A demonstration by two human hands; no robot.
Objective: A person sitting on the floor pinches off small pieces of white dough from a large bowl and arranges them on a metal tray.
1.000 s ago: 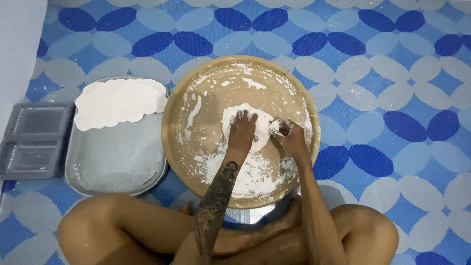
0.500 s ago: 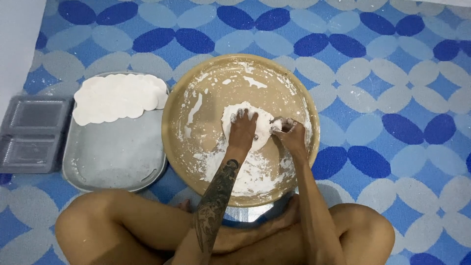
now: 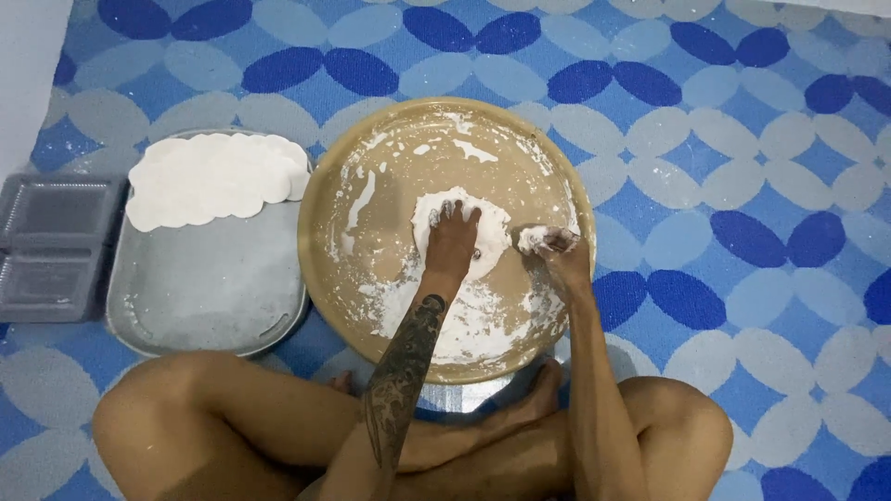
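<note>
Two hands are at work on the round tan tray (image 3: pixel 390 167). The white dough disc (image 3: pixel 492 223) lies near its centre, pressed under the flat, open left hand (image 3: pixel 452 243); the right hand (image 3: pixel 554 252) is curled on a floury lump. Even pressure from the centre outward is advised, since thin edges may tear.

Round tan floured tray (image 3: pixel 371 278) takes the middle floor, low rim all round. Left hand (image 3: pixel 452 243) lies flat on the white dough disc (image 3: pixel 464 218) at its centre; right hand (image 3: pixel 554 250) blocks the right inner rim. Far half of the tray open. Left, touching: grey metal tray (image 3: pixel 204 297), far end covered by stacked white dough rounds (image 3: pixel 213 178), near end bare. Grey plastic compartment box (image 3: pixel 51 246) further left. Right of the tan tray, the blue patterned mat (image 3: pixel 742 232) lies open. Near side shut off by crossed legs (image 3: pixel 278 427).
</note>
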